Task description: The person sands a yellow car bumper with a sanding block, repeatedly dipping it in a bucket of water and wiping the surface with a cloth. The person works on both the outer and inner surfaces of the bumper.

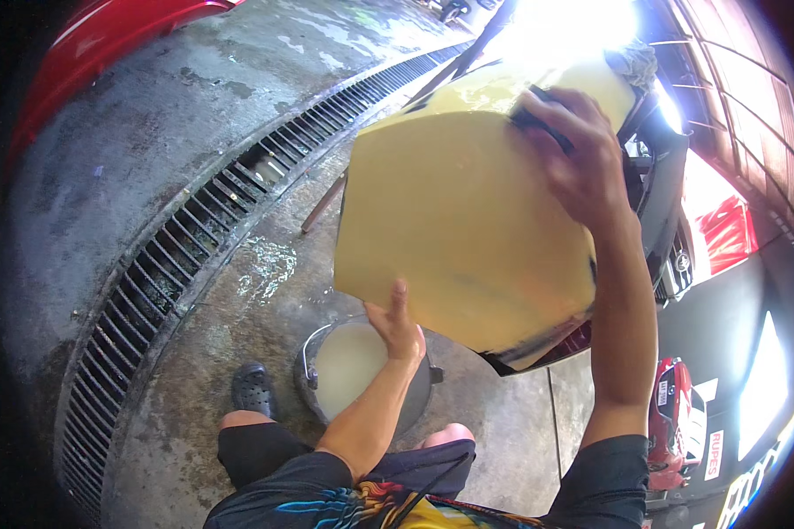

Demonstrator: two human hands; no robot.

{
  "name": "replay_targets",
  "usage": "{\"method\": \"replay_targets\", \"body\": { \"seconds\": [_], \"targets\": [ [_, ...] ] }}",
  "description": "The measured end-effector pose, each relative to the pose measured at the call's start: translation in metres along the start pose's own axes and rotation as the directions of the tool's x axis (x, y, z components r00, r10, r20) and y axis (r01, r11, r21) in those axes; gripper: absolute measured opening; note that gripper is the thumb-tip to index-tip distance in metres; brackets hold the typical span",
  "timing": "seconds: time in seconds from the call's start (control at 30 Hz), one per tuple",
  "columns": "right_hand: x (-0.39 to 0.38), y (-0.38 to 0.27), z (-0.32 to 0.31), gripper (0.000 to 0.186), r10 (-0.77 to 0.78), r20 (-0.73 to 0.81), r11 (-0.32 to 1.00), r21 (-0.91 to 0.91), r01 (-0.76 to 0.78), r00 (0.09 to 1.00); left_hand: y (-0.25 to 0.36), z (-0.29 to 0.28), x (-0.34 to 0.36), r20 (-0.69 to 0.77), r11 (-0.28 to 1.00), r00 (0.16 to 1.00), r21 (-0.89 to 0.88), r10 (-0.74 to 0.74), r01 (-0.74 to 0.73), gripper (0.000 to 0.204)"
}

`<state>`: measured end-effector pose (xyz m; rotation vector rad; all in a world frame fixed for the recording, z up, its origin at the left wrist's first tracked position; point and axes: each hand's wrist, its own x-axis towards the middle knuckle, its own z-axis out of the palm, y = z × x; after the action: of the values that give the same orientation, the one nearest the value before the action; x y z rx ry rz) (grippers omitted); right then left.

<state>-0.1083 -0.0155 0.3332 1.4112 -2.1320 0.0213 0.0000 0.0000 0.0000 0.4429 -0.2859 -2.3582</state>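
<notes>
In the head view, the yellow panel (459,229) sits just off centre towards two o'clock. At its two o'clock, the right hand (584,159) curls around a dark pad (529,116), best kept flat with even pressure. At seven, the left hand (395,328) lays its thumb over the edge, fingers hidden; I cannot tell its grip.

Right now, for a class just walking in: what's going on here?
A person is handling a yellow panel, apparently a vehicle body part, with bare hands. The left hand grips its near edge, thumb on top; the right hand holds a dark pad at its upper part. Below, a bucket of cloudy liquid stands on the concrete floor.
</notes>
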Motion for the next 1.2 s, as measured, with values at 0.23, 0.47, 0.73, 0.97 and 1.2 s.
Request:
{"method": "replay_targets", "body": {
  "seconds": [0.23, 0.47, 0.73, 0.97, 1.2],
  "targets": [
    [0.017, 0.0, -0.004, 0.034, -0.025, 0.059, 0.999, -0.026, 0.027, 0.998, -0.003, -0.008, -0.001, -0.02, 1.0, 1.0, 0.016, 0.023, -0.023, 0.077],
    [-0.021, -0.002, -0.043, 0.035, 0.043, 0.003, 0.986, -0.163, -0.042, 0.999, 0.001, 0.003, 0.004, -0.016, 0.998, 0.998, 0.022, 0.053, -0.052, 0.08],
    [0.05, 0.004, 0.005, 0.035, -0.077, 0.218, 0.994, -0.059, 0.091, 0.973, -0.008, -0.013, 0.006, 0.017, 0.999, 1.0, 0.025, 0.019, -0.019, 0.076],
    [-0.005, 0.002, -0.042, 0.034, 0.088, 0.056, 0.992, -0.091, -0.082, 0.995, 0.003, -0.003, 0.002, 0.032, 0.998, 0.998, 0.017, 0.061, -0.062, 0.078],
    [0.037, 0.007, 0.011, 0.031, -0.114, 0.052, 0.993, -0.014, 0.115, 0.992, 0.001, -0.002, 0.002, 0.003, 0.999, 0.999, 0.016, 0.033, -0.033, 0.076]
  ]
}}
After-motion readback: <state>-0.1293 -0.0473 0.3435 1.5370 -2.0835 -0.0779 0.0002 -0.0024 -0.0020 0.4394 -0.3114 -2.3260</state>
